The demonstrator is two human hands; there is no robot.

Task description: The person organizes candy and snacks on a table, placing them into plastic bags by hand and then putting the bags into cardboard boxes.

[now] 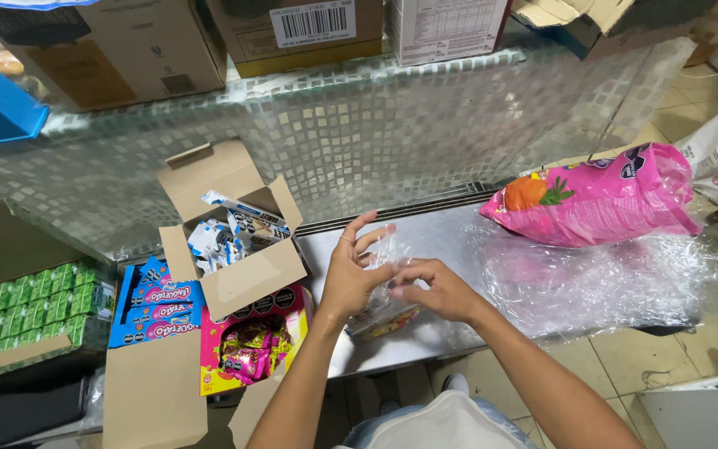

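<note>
Hands meet over a small clear candy bag (384,287), left hand (349,278) and right hand (434,291) each with a pinching grip on it.

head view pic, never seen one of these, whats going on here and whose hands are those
This one picture comes from a camera worn on a person's head, looking down, so the two bare hands are the wearer's own. There is no machine. The left hand and right hand meet over a steel counter, and their fingers pinch a small clear bag with something colourful inside. To the right lie a large pink bag and loose clear wrap. To the left sit an open cardboard box of small white and blue packs, blue packets, a yellow and pink candy box and a tray of green packs. More cardboard boxes stand on the shelf behind.
</note>
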